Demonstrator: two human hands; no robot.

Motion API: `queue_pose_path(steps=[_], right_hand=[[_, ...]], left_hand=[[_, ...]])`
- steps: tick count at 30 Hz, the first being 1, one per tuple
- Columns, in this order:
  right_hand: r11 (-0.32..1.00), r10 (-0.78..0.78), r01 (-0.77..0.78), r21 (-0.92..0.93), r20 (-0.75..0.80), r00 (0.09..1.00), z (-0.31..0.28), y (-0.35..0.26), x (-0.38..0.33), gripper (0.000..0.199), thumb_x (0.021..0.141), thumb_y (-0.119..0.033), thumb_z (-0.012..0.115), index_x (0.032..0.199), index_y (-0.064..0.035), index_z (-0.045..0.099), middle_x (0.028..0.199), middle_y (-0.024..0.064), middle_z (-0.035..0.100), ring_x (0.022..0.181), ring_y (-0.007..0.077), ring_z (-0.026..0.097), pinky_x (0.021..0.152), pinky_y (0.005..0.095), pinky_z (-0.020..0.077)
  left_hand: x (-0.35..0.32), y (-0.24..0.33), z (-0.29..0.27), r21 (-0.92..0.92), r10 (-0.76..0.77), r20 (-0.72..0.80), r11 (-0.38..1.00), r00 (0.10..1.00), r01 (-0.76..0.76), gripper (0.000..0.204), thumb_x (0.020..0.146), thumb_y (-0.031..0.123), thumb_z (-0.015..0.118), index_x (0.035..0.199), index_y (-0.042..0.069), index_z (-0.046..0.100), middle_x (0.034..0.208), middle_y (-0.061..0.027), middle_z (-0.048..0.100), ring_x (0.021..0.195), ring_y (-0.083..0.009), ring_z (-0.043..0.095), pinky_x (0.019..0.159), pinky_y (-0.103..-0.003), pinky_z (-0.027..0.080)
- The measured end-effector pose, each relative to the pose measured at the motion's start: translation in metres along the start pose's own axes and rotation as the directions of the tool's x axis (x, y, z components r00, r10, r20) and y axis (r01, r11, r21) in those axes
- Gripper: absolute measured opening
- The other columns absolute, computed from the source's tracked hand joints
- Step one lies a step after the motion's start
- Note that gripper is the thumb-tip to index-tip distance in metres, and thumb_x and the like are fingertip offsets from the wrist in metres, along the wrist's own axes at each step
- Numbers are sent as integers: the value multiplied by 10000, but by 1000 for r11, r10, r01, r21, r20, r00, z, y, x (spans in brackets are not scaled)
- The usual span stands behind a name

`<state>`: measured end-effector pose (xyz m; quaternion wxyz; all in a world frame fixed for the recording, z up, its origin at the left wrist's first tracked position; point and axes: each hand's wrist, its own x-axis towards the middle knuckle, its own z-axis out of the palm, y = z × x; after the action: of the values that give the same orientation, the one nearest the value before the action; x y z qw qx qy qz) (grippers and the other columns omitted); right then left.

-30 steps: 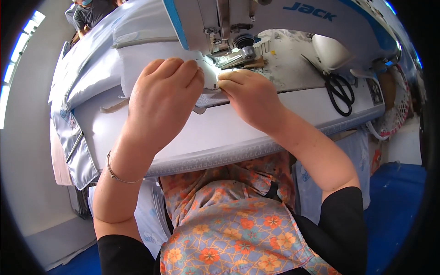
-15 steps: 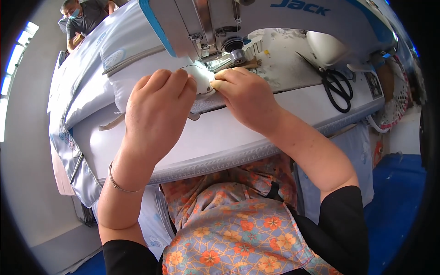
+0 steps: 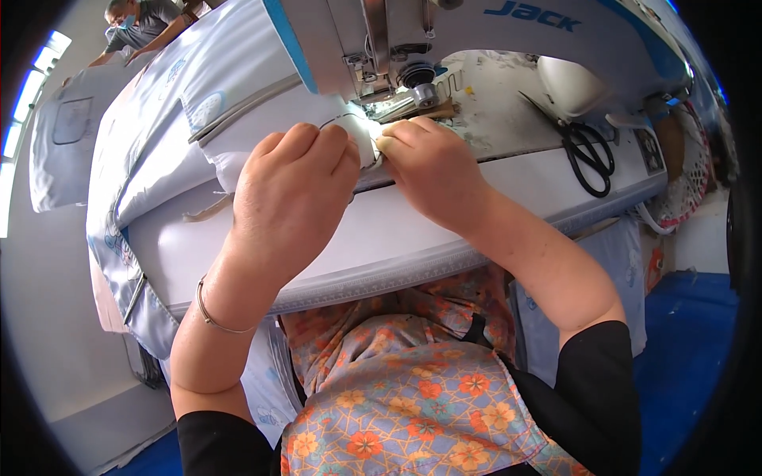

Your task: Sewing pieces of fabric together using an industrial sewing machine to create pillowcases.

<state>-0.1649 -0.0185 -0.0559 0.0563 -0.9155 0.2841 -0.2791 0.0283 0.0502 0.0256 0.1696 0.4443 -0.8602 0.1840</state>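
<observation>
Under the lit needle area of a white and blue sewing machine (image 3: 508,28) lies the edge of a pale, shiny cloth (image 3: 151,151). My left hand (image 3: 298,190) has its fingers curled down on this cloth, just left of the presser foot. Thumb and fingers of my right hand (image 3: 432,163) pinch the cloth edge close in front of the foot. My fingers hide most of the edge and the needle point. The rest of the cloth spreads out over the table to the left, with a grey strip (image 3: 246,107) across it.
Black scissors (image 3: 587,155) lie on the machine bed at right. A ruler tape (image 3: 381,282) runs along the table's front edge. A mesh basket (image 3: 689,166) stands at far right. At upper left a co-worker (image 3: 147,28) handles a pale cloth piece (image 3: 63,151).
My left hand has shifted a little right toward the needle, along with the cloth. At upper left, the co-worker's arms have moved and a pale cloth piece now hangs there.
</observation>
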Motion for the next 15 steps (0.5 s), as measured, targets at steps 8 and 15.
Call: queue_pose_path(steps=[8, 15], right_hand=[[1000, 29, -29, -3, -59, 998, -5, -4, 6, 297, 767, -9, 722, 1059, -51, 683, 956, 59, 594, 908, 264, 607, 818, 400, 519], [1000, 22, -22, -2, -54, 998, -3, -3, 5, 293, 781, -14, 719, 1069, -61, 688, 924, 53, 578, 894, 256, 607, 799, 387, 517]], left_hand=[[-4, -4, 0, 3, -6, 3, 1000, 1000, 6, 252, 681, 118, 676, 920, 40, 672, 878, -20, 576, 820, -189, 564, 710, -320, 487], [-2, -2, 0, -6, -15, 9, 1000, 1000, 15, 231, 687, 117, 671, 906, 43, 672, 881, -18, 578, 825, -188, 565, 715, -318, 489]])
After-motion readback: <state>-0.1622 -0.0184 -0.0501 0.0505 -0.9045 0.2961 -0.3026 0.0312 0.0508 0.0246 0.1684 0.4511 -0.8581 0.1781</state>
